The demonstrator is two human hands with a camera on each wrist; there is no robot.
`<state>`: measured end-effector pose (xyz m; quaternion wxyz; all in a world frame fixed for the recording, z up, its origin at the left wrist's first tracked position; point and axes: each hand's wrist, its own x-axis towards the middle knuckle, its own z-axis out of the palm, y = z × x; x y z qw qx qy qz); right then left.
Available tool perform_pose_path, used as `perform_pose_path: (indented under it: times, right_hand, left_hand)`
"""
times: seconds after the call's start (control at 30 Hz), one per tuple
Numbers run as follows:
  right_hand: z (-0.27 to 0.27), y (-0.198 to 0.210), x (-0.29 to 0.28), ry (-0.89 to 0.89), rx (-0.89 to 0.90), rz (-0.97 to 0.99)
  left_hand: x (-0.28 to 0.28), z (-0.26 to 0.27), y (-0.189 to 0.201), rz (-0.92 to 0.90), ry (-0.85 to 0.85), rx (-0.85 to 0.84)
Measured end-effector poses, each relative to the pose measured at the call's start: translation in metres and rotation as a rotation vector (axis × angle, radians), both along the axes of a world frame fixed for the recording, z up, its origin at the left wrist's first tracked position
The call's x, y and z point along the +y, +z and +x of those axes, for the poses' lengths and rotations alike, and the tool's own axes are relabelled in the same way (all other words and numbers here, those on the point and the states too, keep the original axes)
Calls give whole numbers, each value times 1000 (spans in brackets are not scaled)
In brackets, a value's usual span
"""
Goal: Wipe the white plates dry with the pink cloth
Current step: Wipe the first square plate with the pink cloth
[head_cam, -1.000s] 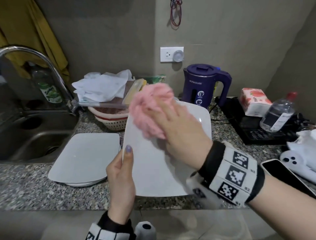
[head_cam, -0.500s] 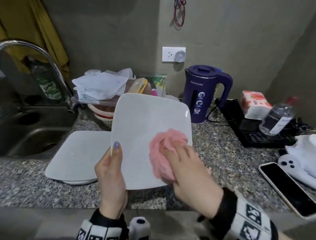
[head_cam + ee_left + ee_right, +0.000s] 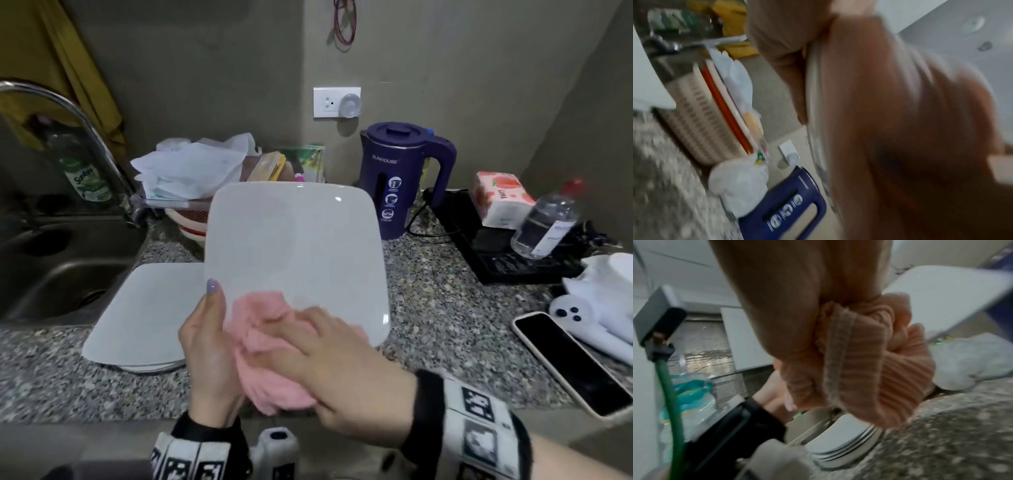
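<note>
The grey speckled stone counter (image 3: 445, 325) runs side to side, with a steel sink (image 3: 51, 274) at its left end. On the counter near the sink lies a stack of flat white square plates (image 3: 144, 315), waiting flat. Just to the right of the stack, one big white square plate (image 3: 294, 246) is held up off the counter, tilted so its top edge leans away toward the wall and its face looks at the person. The left hand (image 3: 209, 346) grips the plate's lower left edge, thumb on the front, fingers hidden behind. The right hand (image 3: 329, 363) presses a bunched fluffy pink cloth (image 3: 267, 342) against the plate's lower edge, right beside the left hand, with its fingers curled into the cloth. So the cloth sits at the near bottom of the plate, and the rest of the plate's face stretches up and away from both hands. I think the next wipe should go up and away along it, and the right hand is the one to do it.
</note>
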<state>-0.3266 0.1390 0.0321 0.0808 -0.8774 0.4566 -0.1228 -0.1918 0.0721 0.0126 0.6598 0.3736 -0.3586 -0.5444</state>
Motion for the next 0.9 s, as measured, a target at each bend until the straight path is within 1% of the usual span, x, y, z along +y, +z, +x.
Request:
perform_pose_path:
  times: [0.03,0.1,0.13,0.2,0.23,0.27,0.33,0.37,0.43,0.47,0.53,0.6,0.63,0.67,0.7,0.77,0.8,0.83,0.87,0.9]
  right_hand:
    - [-11,-4,4,-12,21,15]
    - [-34,-3,-4,-179,22,29]
    - [-42,1,-13,-295,-27,24]
    - [-39,15,-33,-460,-214,-75]
    - [-29,22,-39,-458,-267,-100]
    - [-18,28,-41,-386,-286,-125]
    - [0,24,-33,-140,-229,-148]
    - [5,19,-26,-56,-187,-124]
    - [-4,11,-24,-18,-164,-24]
    - [-12,10,-28,-54,-132,-47]
    - [-20,23,-42,-211,-4,-202]
    - [-31,45,-50,-451,3,-257]
    - [-37,51,-50,-537,-20,-259]
    - [-41,51,-48,-568,-51,-247]
    - [-41,47,-43,-538,-93,-195]
    - [-20,38,-33,-327,-155,-96]
    - [-8,32,-30,-229,-153,-106]
    - [0,30,-33,-206,-134,-138]
    - [1,38,-40,-256,-133,-169]
    - [-6,48,-48,-352,-147,-196]
  left_hand:
    - [-1,4,0,-11,16,1]
    - [3,7,-1,-19,46,-15]
    - [5,6,-2,-15,50,-25]
    - [9,2,-4,-28,33,-39]
    - [9,-1,-4,-41,28,-52]
    - [9,-4,-2,-54,26,-69]
    - [8,-3,-2,-65,42,-92]
    - [7,-2,-1,-50,43,-77]
    - [2,2,3,-51,40,-46]
    - [1,2,4,-62,49,-54]
    - [0,4,3,-95,61,-96]
    - [0,3,8,-93,43,-55]
    - [0,3,9,-90,34,-32]
    - [-1,2,10,-84,32,-12]
    - [-1,1,11,-88,31,-7]
    - [-3,-1,10,-105,46,-42]
    - [-3,-3,9,-117,46,-74]
    - [-3,-5,9,-137,41,-92]
    - [-2,-7,11,-154,28,-91]
    - [0,-7,11,-161,9,-66]
